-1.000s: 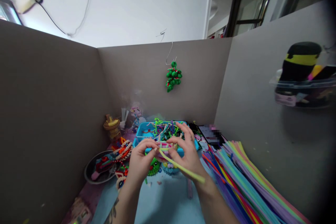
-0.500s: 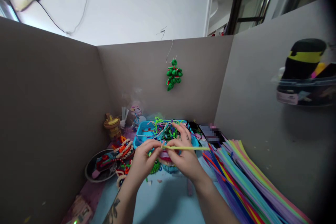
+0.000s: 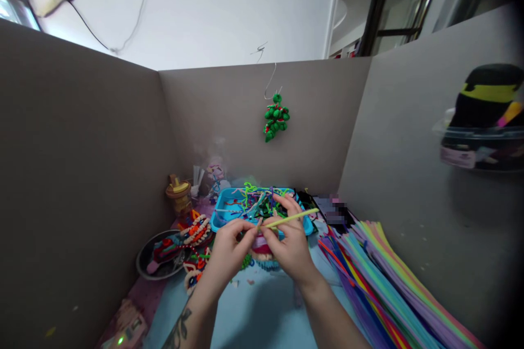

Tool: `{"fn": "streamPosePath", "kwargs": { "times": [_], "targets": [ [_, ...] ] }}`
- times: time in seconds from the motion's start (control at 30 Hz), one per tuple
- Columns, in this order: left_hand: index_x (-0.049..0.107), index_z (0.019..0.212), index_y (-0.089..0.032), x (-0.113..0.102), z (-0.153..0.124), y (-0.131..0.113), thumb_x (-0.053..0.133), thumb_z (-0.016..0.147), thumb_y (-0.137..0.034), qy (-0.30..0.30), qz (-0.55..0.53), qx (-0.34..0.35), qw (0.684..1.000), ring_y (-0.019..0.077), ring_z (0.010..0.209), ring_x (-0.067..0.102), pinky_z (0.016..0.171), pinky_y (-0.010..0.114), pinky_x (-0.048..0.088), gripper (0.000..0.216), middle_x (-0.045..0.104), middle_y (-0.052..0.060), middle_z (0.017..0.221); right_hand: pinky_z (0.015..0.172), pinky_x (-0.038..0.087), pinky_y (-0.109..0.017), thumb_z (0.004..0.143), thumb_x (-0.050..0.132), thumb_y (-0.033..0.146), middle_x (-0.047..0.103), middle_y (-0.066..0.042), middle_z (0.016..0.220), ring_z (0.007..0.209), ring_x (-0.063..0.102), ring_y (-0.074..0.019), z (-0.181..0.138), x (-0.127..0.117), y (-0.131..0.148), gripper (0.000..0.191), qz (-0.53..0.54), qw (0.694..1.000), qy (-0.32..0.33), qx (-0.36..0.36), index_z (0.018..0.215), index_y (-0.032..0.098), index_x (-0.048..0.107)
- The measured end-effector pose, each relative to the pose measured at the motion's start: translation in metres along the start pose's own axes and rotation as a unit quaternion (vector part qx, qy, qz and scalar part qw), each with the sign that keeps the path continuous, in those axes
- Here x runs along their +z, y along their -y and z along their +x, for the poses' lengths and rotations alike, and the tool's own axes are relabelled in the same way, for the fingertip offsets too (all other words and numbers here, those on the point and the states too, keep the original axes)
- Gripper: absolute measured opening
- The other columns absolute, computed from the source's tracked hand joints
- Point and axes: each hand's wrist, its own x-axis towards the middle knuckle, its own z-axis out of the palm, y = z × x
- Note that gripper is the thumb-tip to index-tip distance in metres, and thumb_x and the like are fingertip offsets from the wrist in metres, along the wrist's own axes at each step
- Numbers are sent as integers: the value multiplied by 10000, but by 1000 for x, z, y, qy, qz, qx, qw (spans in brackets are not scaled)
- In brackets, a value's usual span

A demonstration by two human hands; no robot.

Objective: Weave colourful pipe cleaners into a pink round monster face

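A pale yellow pipe cleaner [image 3: 297, 216] slants up to the right from between my hands. My left hand [image 3: 232, 245] pinches at its near end with thumb and forefinger, where a small pinkish piece sticks up; the fingers hide what that piece joins. My right hand [image 3: 290, 248] grips the pipe cleaner close beside it with thumb and index finger, the other fingers raised. Behind and below the fingertips, a round piece with pink, red and pale blue fuzzy bands [image 3: 265, 255] is partly covered.
A blue tray [image 3: 219, 221] of tangled pipe cleaner scraps stands behind my hands. Long bundles of coloured pipe cleaners [image 3: 380, 267] lie at right. A metal bowl [image 3: 141, 264] and orange-and-cream fuzzy pieces [image 3: 196, 232] sit at left. A green ornament [image 3: 276, 117] hangs on the grey partition [image 3: 216, 114].
The yellow pipe cleaner's free end has swung upward from nearly level to a slant. Both hands stay pinched together. The whole view has shifted slightly.
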Motion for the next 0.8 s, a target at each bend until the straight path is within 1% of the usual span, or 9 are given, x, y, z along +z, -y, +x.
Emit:
{"fn": "streamPosePath", "kwargs": {
  "times": [0.07, 0.17, 0.23, 0.3, 0.33, 0.4, 0.5, 0.63, 0.8],
  "targets": [
    [669, 722, -166, 4, -1, 1, 532, 844, -270, -18, 9, -8, 1000, 158, 670, 600, 618, 234, 439, 211, 665, 31, 715, 1078, 258, -535, 803, 587, 179, 530, -40, 1255, 1319, 287, -289, -3, 2, 3, 153, -12, 1000, -12, -26, 708, 249, 684],
    [664, 726, -163, 7, -1, 5, 523, 848, -270, -39, 15, -17, 999, 163, 683, 606, 632, 244, 447, 215, 664, 33, 727, 1062, 298, -504, 822, 568, 164, 555, -51, 1215, 1292, 312, -275, -6, 3, 6, 178, -15, 999, -7, -37, 754, 259, 703],
    [663, 743, -161, 5, 1, 7, 519, 849, -279, -45, 4, -26, 999, 169, 696, 611, 640, 251, 454, 214, 668, 38, 742, 1053, 305, -502, 831, 565, 162, 549, -48, 1246, 1286, 315, -272, -4, 3, 4, 193, -8, 999, 20, -38, 807, 273, 720],
    [659, 753, -162, 2, 2, 8, 513, 852, -283, -35, -9, -31, 999, 173, 710, 613, 651, 256, 457, 214, 672, 39, 754, 1052, 300, -503, 831, 575, 176, 531, -32, 1284, 1297, 302, -269, -1, 2, -1, 198, 16, 998, 52, -34, 829, 297, 731],
    [654, 751, -163, 1, 3, 8, 511, 854, -283, -23, -11, -28, 999, 174, 718, 611, 661, 257, 456, 213, 673, 38, 759, 1052, 301, -500, 831, 579, 186, 526, -28, 1289, 1301, 302, -266, 0, 1, -4, 191, 33, 997, 63, -20, 821, 300, 733],
    [643, 739, -166, -1, 4, 8, 512, 857, -280, 0, -2, -12, 1000, 176, 744, 605, 690, 263, 448, 209, 670, 36, 771, 1049, 307, -492, 821, 596, 216, 527, -42, 1272, 1284, 333, -266, 3, 0, -10, 153, 66, 995, 70, 31, 791, 282, 731],
    [635, 745, -174, 0, 4, 8, 519, 862, -262, 21, 38, 23, 999, 181, 780, 590, 724, 275, 426, 186, 663, 31, 777, 1032, 322, -477, 785, 624, 241, 517, -73, 1262, 1233, 396, -276, 4, -2, -13, 104, 96, 987, 83, 96, 768, 249, 727],
    [629, 784, -186, 4, 1, 6, 512, 866, -197, 45, 113, 65, 990, 185, 782, 562, 726, 292, 393, 144, 650, 25, 771, 1023, 320, -454, 757, 619, 225, 499, -89, 1271, 1219, 415, -284, 4, -1, -11, 108, 105, 982, 99, 120, 699, 221, 709],
    [594, 736, -179, 8, -3, 1, 505, 866, -163, 53, 200, 99, 973, 201, 792, 547, 750, 332, 360, 158, 637, 28, 765, 997, 338, -451, 754, 593, 211, 528, -97, 1201, 1169, 460, -282, 2, 4, -14, 132, 87, 978, 95, 162, 644, 205, 664]
  ]
}}
